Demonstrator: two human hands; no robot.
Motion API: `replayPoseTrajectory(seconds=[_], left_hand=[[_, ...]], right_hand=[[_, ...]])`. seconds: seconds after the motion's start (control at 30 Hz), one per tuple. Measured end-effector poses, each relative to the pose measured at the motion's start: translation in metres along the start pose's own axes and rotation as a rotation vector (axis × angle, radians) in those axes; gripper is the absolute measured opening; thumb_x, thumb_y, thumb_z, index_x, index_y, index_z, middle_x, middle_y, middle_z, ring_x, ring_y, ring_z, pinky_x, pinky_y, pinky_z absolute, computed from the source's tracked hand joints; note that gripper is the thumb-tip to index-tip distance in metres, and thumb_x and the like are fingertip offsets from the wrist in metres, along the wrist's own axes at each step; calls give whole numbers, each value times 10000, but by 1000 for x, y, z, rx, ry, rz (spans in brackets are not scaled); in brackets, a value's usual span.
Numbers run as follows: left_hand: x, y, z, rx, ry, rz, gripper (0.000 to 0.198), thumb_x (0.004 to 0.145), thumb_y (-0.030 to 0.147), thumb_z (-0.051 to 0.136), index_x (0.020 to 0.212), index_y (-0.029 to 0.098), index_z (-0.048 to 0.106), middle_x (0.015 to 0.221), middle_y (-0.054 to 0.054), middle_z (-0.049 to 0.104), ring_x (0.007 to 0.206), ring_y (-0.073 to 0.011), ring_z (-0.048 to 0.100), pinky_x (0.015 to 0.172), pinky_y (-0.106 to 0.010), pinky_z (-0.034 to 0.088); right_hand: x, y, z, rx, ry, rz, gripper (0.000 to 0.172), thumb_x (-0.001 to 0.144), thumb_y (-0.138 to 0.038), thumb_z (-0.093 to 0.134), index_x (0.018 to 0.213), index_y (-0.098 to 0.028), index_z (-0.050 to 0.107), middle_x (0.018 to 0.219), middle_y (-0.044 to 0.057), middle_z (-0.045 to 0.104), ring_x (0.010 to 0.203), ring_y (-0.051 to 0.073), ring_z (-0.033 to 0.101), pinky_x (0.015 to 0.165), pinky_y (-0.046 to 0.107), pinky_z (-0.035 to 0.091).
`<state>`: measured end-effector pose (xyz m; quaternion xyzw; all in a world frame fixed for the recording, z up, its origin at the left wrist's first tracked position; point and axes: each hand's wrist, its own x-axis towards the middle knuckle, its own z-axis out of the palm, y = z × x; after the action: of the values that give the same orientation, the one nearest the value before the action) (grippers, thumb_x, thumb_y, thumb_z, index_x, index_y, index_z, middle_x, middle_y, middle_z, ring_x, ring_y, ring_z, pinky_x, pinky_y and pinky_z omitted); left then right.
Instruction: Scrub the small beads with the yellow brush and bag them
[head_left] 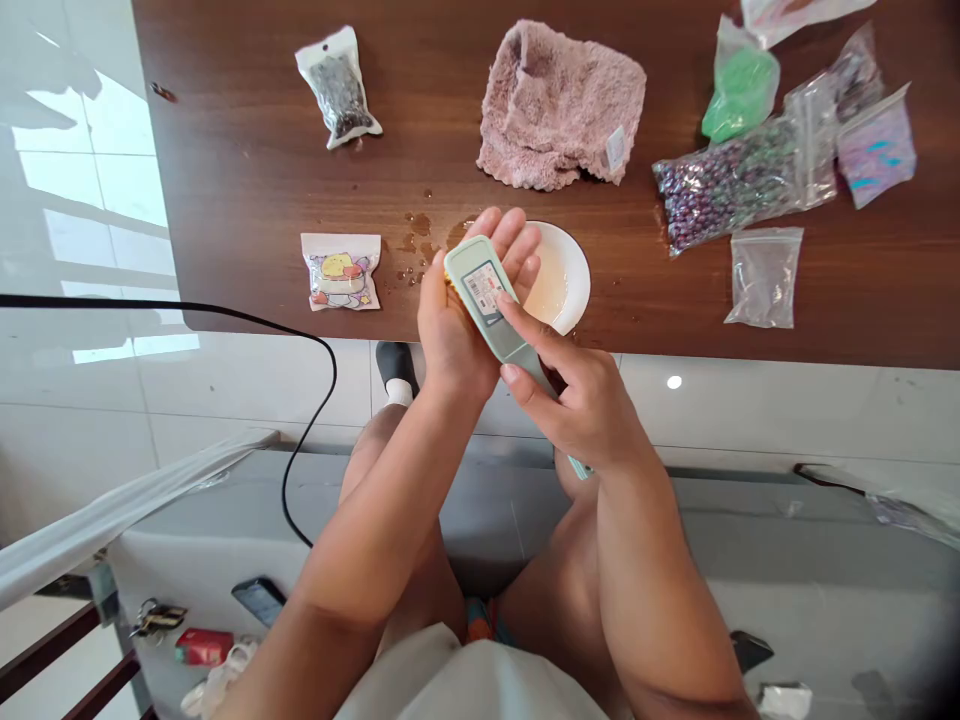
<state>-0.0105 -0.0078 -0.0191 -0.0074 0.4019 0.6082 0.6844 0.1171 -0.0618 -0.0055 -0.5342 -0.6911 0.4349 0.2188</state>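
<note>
My right hand (pixel 585 405) is closed around the handle of a light green paddle-shaped tool (pixel 480 290), with its index finger along the back. A printed label sits on the broad head, and the handle's end shows below my wrist. My left hand (pixel 465 330) lies palm up beneath the head, fingers stretched out. A yellowish edge shows between tool and palm; the tool's underside is hidden. Just behind the fingers stands a white bowl (pixel 574 285) with cloudy liquid, partly covered by my hands. Drops of liquid spot the wooden table (pixel 247 200) beside it.
A pink cloth (pixel 562 105) lies at the back. To the left are a bag of dark bits (pixel 337 88) and a cartoon-print packet (pixel 342 272). Purple beads in a bag (pixel 735 180), green slime-like stuff (pixel 742 90) and a clear bag (pixel 765 278) lie right. A black cable (pixel 322 350) hangs left.
</note>
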Motion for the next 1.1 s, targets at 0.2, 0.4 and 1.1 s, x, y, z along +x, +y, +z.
replayPoseTrajectory(seconds=[0.2,0.4,1.1], left_hand=[[-4,-4,5,-46,43,-125,423,1049,389,349,1124,211,726,1206,-64,761,1386,-254,599,1087,-329,543],[-2,2,1,-119,75,-77,406,1046,346,347,1060,194,723,1162,-67,766,1402,-262,581,1063,-345,564],[-3,-2,3,-77,55,-91,469,1066,403,312,1061,185,727,1152,-68,774,1366,-254,615,1072,-348,552]], right_hand=[[0,0,2,31,117,43,631,976,-316,599,1585,-366,442,1156,21,780,521,102,455,550,280,480],[-1,-3,0,59,-37,3,622,976,-286,594,1575,-377,452,896,-42,761,508,105,446,564,274,482],[-1,2,-6,-8,-47,33,632,969,-268,605,1573,-375,457,792,-44,718,505,111,411,569,268,453]])
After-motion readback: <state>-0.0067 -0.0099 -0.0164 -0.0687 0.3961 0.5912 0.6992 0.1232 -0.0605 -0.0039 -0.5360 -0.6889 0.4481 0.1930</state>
